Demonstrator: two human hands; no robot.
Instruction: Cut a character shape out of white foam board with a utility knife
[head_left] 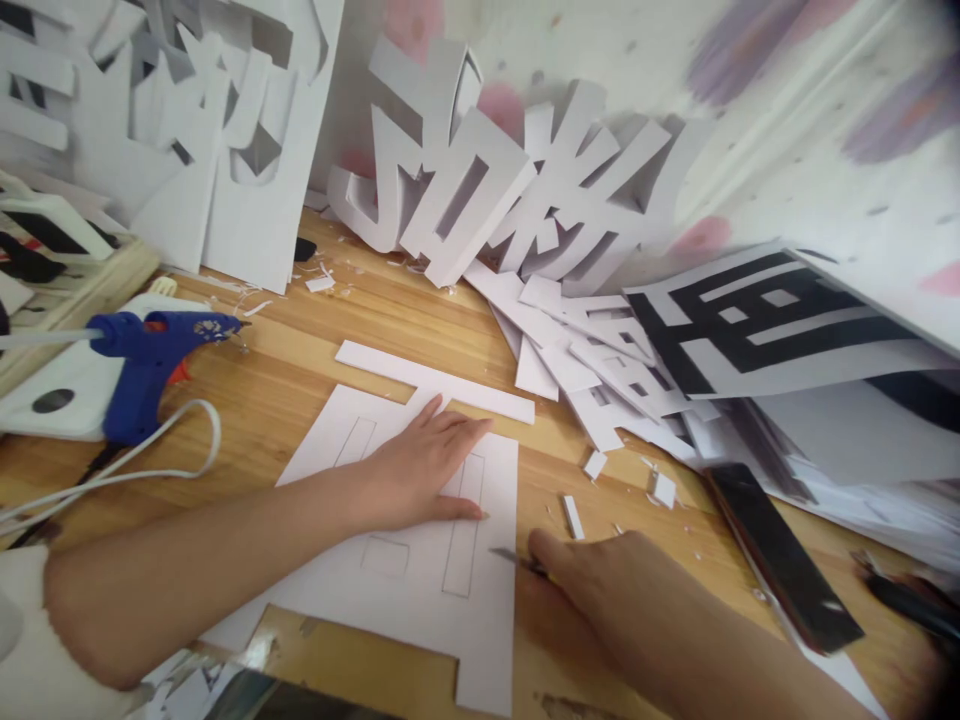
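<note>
A white foam-board character shape [420, 620] lies on the wooden table in front of me, with narrow rectangles outlined on it in thin dark lines. My left hand [427, 465] rests flat across its upper part, fingers spread, the thumb near the tall outlined rectangle on the right. My right hand [600, 580] is closed around a craft knife [517, 562]. Its blade points left over the board's right edge, just beside the tall rectangle. Whether the blade tip touches the board, I cannot tell. Most of the knife's handle is hidden in my fingers.
A blue glue gun [154, 355] with a white cord lies at the left. Cut-out white characters [465, 170] lean against the wall. Foam-board pieces [585, 350] and a black-printed sheet [780, 310] are piled right. A long black block [784, 555] and small offcuts [664, 488] lie nearby.
</note>
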